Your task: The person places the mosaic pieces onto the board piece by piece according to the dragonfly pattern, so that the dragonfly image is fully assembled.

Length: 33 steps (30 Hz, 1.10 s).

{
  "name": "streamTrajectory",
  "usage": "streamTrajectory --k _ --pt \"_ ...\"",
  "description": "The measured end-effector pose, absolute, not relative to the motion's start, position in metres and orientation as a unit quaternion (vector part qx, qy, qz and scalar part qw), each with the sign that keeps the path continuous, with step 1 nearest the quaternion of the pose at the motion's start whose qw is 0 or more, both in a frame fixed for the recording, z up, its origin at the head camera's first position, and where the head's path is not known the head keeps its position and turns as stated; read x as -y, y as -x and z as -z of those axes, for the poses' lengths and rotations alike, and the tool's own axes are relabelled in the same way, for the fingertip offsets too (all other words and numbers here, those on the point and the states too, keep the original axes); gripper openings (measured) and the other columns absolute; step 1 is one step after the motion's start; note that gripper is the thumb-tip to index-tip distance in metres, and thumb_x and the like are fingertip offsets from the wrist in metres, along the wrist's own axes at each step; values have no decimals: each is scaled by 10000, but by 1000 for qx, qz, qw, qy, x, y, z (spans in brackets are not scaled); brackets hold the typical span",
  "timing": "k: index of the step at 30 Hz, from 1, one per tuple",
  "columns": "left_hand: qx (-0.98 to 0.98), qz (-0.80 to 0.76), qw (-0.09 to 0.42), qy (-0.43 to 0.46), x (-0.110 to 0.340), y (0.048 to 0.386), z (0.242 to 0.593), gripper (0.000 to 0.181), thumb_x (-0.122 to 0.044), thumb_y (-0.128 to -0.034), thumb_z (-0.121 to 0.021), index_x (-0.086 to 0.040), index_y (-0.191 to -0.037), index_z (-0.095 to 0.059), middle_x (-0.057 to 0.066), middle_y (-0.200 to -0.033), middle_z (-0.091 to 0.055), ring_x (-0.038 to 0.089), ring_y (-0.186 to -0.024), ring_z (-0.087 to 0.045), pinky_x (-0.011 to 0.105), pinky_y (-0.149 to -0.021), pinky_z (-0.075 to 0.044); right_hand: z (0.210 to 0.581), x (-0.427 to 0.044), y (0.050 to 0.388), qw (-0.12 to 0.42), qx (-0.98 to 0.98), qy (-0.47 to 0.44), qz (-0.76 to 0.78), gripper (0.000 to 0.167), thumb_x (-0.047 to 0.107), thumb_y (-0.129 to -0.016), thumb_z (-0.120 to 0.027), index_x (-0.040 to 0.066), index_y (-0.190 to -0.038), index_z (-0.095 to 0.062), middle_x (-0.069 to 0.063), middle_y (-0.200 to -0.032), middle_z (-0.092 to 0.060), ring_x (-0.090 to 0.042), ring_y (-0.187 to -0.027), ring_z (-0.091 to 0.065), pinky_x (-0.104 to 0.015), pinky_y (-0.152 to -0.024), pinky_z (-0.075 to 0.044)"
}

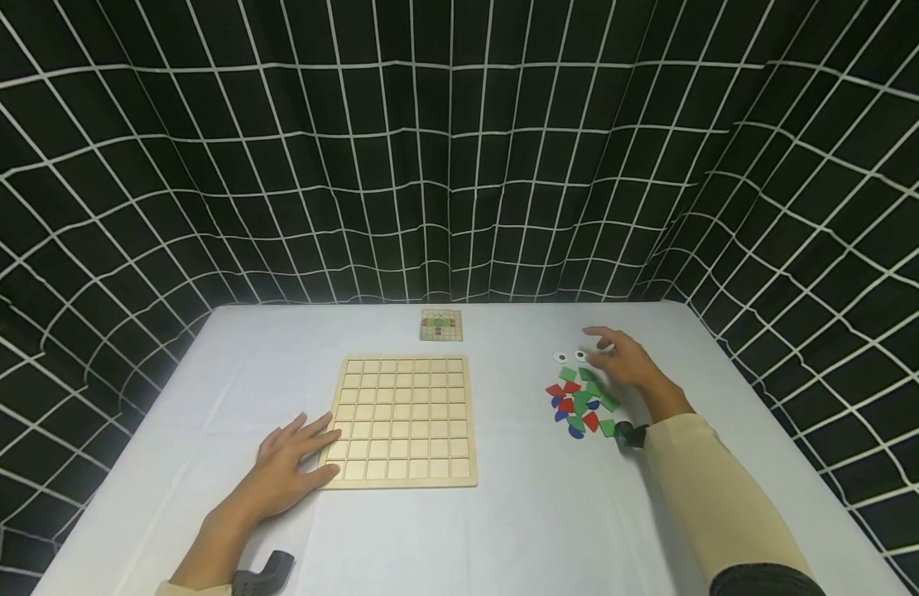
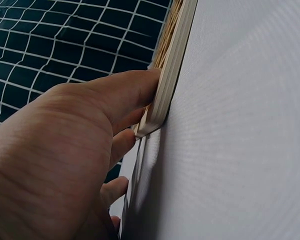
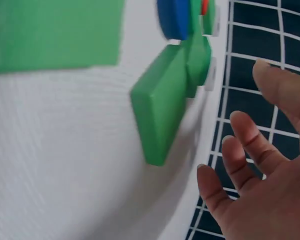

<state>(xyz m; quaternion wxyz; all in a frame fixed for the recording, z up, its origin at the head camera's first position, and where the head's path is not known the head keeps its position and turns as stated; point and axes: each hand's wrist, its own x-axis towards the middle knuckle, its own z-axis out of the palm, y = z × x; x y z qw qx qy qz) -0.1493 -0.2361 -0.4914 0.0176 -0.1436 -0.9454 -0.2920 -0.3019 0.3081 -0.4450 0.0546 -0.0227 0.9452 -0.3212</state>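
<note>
The table (image 1: pixel 530 530) is topped in white. A pale wooden board (image 1: pixel 400 426) is laid flat on it, a little left of the middle, its face divided into square cells. Near the far edge a small card (image 1: pixel 440 325) is placed, printed with a coloured pattern. Well apart from the board, on the right, green pieces (image 1: pixel 582 403), red pieces (image 1: pixel 591 421) and blue pieces (image 1: pixel 575 433) are clustered loosely. At the cluster's far end two white discs (image 1: pixel 560 358) with dark centres are set side by side.
</note>
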Motion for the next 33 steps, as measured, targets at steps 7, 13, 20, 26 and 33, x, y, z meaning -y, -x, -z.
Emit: streamTrajectory --k 7,13,20,26,33 --pt "944 293 17 147 236 150 491 525 -418 -845 -721 -157 -1291 -630 66 -1481 -420 400 -1400 -204 624 -1086 -54 452 -307 311 76 -953 18 292 500 139 -947 -616 82 -1417 -454 -293 -1263 -483 -470 -1141 -465 -629 -944 -393" --pt "943 297 22 148 237 149 492 521 -425 -842 -723 -160 -1282 -635 74 -1475 -426 409 -1394 -209 635 -1077 -59 457 -304 317 84 -957 14 277 464 129 -949 -597 96 -1399 -488 -277 -1226 -505 -443 -1103 -485 -616 -926 -415" --pt "943 297 21 151 237 150 494 524 -423 -844 -719 -157 -1287 -632 71 -1478 -424 406 -1396 -208 631 -1079 -61 462 -304 322 110 -964 8 243 409 178 -968 -589 119 -1370 -545 -268 -1296 -463 -469 -1185 -433 -639 -948 -390" --pt "945 293 14 143 237 151 495 541 -440 -840 -715 -158 -1293 -628 62 -1484 -417 389 -1405 -200 612 -1093 -52 463 -304 322 101 -967 9 233 344 177 -961 -595 75 -1290 -589 -256 -1260 -484 -453 -1163 -455 -619 -947 -403" --pt "943 298 21 148 238 150 494 527 -428 -842 -719 -162 -1287 -632 70 -1476 -426 403 -1397 -209 634 -1078 -56 451 -306 314 38 -965 -9 257 390 237 -954 -621 11 -1262 -550 -236 -1188 -557 -407 -1089 -521 -564 -922 -453"
